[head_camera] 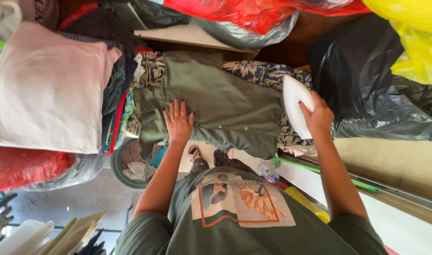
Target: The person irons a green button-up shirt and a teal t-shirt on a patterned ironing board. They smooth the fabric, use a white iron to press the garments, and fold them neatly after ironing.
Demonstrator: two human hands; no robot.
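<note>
Olive-green shirt (216, 106) lies spread, button strip showing, over a blue floral cloth (265, 73) that covers the ironing surface; what is beneath the cloth cannot be told. Collar end toward the far edge, hem toward the near edge by the person's body.

Left hand (178, 122): fingers spread, palm flat on the shirt near its left side, pinning the fabric. Right hand (317, 117): closed round the white iron (296, 111), which sits at the right edge, sole half on the shirt's edge and half on the floral cloth.

Surroundings: stack of folded clothes (50, 87) just beside the left edge; green tub (128, 165) with rags below it; black plastic bag (372, 80) close to the right of the iron; red bag (239, 12) and yellow bag (414, 33) beyond the far edge.

Risks, judged:
- Flat left hand lies in the path of a leftward stroke; fingers could be burned if the iron runs across without the hand lifting.
- Iron rests near the right edge; a slip could drop it toward the feet.
- Black bag near the hot sole could melt on contact.
- Lingering in one spot could scorch the fabric; buttons may snag the tip.
</note>
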